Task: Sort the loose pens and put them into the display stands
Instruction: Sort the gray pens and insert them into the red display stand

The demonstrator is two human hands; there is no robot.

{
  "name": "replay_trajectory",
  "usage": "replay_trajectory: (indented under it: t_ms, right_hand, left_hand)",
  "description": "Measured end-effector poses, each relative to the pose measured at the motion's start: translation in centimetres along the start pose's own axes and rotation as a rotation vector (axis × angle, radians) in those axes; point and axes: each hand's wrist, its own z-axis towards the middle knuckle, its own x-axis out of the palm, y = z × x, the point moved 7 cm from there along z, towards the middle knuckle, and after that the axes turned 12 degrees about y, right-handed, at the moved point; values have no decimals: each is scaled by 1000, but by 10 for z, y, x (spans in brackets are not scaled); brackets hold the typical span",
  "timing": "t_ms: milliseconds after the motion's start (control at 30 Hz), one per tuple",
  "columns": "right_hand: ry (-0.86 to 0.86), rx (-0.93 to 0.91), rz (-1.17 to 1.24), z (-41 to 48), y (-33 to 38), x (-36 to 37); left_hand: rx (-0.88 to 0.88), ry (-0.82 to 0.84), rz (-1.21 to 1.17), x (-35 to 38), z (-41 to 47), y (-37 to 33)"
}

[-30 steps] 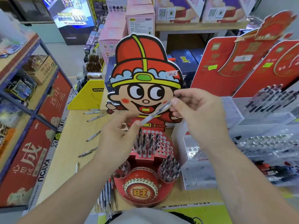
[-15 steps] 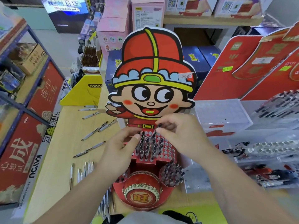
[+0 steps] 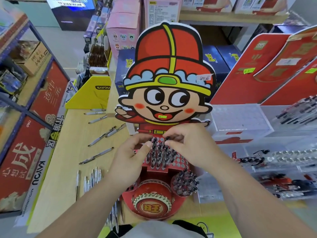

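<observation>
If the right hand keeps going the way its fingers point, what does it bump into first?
The right hand has its fingers curled left and down over the red stand's hole grid. Going straight on, it would probably meet the caps of the standing pens first, then the left hand. Depth is hard to judge.

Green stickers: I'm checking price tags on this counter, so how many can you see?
3: one on the cartoon figure's mouth, one on the nearer red board at right, one by the picture's right edge. Others may be hidden behind the stands.

Red display stand (image 3: 159,170) with a red-and-yellow-hatted cartoon cutout (image 3: 169,74), silver loose pens (image 3: 96,155), pale wood table (image 3: 68,152)
</observation>
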Motion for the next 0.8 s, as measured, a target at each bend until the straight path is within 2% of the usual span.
replay_trajectory:
  t_ms: [133,467,700,800]
  right_hand:
    - [5,32,102,5,-7,0]
    - [60,27,59,8,-4,5]
    - [147,47,141,12,-7,0]
    - [159,38,73,11,-2,-2]
  left_hand:
    - [4,-1,-13,1,1,0]
    - [-12,-32,-76,3,0,2]
    - [-31,-43,-126,4,2,5]
    - [-28,-38,-114,3,2,4]
